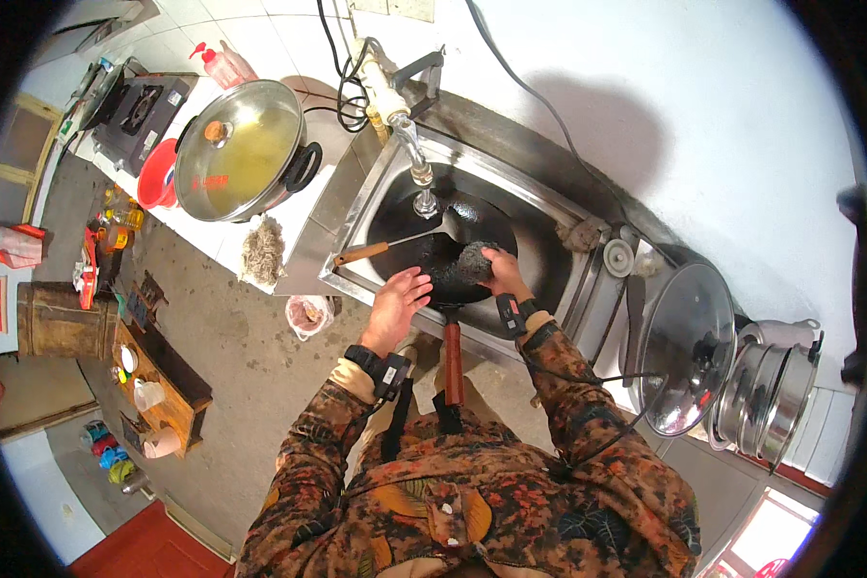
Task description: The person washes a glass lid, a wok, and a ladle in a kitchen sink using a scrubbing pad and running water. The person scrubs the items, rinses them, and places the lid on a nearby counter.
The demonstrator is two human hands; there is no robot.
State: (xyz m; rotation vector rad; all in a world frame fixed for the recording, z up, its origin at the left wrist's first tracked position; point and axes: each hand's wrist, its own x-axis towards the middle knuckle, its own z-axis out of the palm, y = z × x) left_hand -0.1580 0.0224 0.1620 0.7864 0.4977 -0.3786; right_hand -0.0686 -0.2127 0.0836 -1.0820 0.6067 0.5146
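Note:
A black wok (484, 217) sits in the stainless steel sink (549, 206), its reddish-brown handle (453, 361) reaching over the front edge towards me. My right hand (507, 274) grips a dark grey scouring pad (475, 264) inside the wok. Near the wok's front left rim is my left hand (399, 307), fingers stretched out and holding nothing. A spatula with a wooden handle (361, 253) rests across the sink's left rim; its far end reaches into the wok. Above the wok hangs the metal faucet (423, 173); I cannot tell whether water runs.
On the left counter stand a large glass-lidded pot (242, 152), a red basin (157, 173) and a fibrous scrubber (261, 249). A glass lid (686, 350) and stacked steel pans (766, 401) stand at right. A lined bin (309, 316) is on the floor. Cables cross my right forearm.

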